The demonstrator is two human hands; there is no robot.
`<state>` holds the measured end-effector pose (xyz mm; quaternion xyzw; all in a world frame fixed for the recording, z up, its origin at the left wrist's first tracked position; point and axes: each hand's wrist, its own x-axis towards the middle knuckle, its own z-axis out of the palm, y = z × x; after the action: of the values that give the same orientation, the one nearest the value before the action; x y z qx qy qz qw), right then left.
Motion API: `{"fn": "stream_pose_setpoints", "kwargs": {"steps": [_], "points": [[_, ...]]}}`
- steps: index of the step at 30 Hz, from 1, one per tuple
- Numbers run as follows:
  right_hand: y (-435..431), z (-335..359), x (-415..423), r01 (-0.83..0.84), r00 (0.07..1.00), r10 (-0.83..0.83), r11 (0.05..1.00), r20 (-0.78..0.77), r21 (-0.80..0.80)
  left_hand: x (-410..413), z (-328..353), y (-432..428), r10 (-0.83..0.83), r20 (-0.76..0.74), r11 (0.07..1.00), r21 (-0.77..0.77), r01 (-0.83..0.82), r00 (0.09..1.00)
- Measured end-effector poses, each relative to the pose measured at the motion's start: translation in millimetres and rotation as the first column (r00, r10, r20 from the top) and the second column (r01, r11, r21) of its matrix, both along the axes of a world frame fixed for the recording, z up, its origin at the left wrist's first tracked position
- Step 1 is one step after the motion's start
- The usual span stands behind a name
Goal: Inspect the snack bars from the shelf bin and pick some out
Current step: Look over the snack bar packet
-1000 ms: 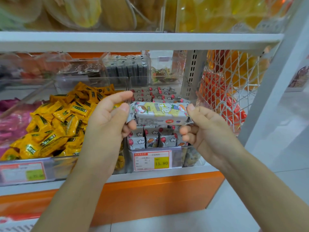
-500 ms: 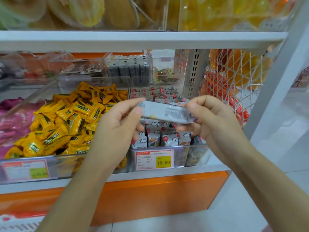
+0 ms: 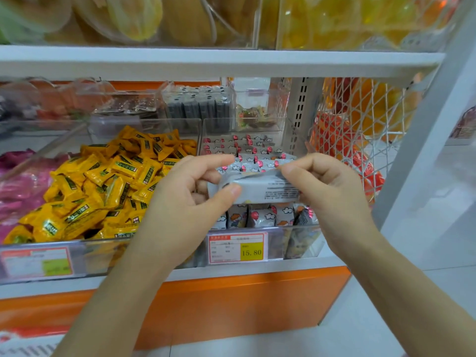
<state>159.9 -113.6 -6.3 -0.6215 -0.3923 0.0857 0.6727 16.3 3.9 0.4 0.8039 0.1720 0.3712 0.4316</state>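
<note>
Bin (image 3: pixel 304 243) open on top; wide gap betw. its rim & the shelf (image 3: pixel 206 63) above, so way in is from front/above. Front part of that gap is taken by L hand (image 3: pixel 180 202), R hand (image 3: pixel 327 191) & the bar (image 3: pixel 268 189) pinched betw. them, just over the front rows. Rear rows of bars (image 3: pixel 247 148) lie uncovered. L side: clear divider (image 3: pixel 200 135), w/ candy (image 3: pixel 108 186) heaped up against it. R side: bin wall, slotted post (image 3: pixel 301 112) at back, wire basket (image 3: pixel 360 124) beyond. Back: rear bins (image 3: pixel 201 106) close it off. Bars stand packed edge to edge. Room in front of the shelf edge, below the forearms, is free.
</note>
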Motion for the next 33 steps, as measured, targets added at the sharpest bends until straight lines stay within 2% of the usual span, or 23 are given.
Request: {"fn": "stream_pose_setpoints", "kwargs": {"steps": [2, 4, 8, 13, 16, 19, 23, 25, 28, 31, 33], "points": [[1, 0, -1, 0.054, 0.997, -0.055, 0.998, 0.049, 0.01, 2, 0, -4, 0.015, -0.003, 0.999, 0.047, -0.015, 1.0], [2, 0, -4, 0.067, 0.995, -0.068, 0.998, 0.077, 0.011, 3, -2, -5, 0.022, -0.001, 1.0, -0.01, -0.022, 1.0], [1, 2, -9, 0.024, 0.995, -0.025, 1.0, 0.095, 0.007, 4, -1, -2, 0.041, 0.006, 0.996, -0.073, -0.04, 0.999], [2, 1, -17, -0.002, 0.991, 0.004, 1.0, 0.135, -0.018, 5, -3, -1, 0.14, 0.051, 0.989, -0.049, -0.137, 0.989], [4, 1, -16, 0.022, 0.994, -0.02, 1.0, 0.111, -0.011, 5, -4, -1, 0.127, 0.03, 0.991, -0.056, -0.125, 0.991], [5, -1, -12, 0.046, 0.999, -0.047, 0.999, 0.014, 0.014, 5, -4, 0, 0.072, -0.034, 0.997, 0.017, -0.071, 0.997], [5, -1, -8, 0.0, 0.993, 0.003, 1.0, -0.115, 0.028, 6, -9, 1, 0.093, -0.144, 0.963, 0.266, -0.052, 0.985], [2, 1, -6, -0.122, 0.979, 0.131, 0.99, -0.154, 0.064, 6, -10, 3, 0.132, -0.117, 0.952, 0.293, -0.093, 0.984], [0, 1, -5, -0.216, 0.97, 0.221, 0.975, -0.104, 0.055, 7, -14, 5, 0.228, -0.09, 0.936, 0.295, -0.193, 0.97], [1, 2, -5, -0.126, 0.983, 0.137, 0.988, -0.122, 0.089, 8, -17, 4, 0.261, -0.108, 0.915, 0.343, -0.211, 0.959], [-1, 4, 3, -0.039, 0.991, 0.049, 0.996, -0.125, 0.083, 7, -17, 6, 0.277, -0.186, 0.904, 0.383, -0.19, 0.943]]}}
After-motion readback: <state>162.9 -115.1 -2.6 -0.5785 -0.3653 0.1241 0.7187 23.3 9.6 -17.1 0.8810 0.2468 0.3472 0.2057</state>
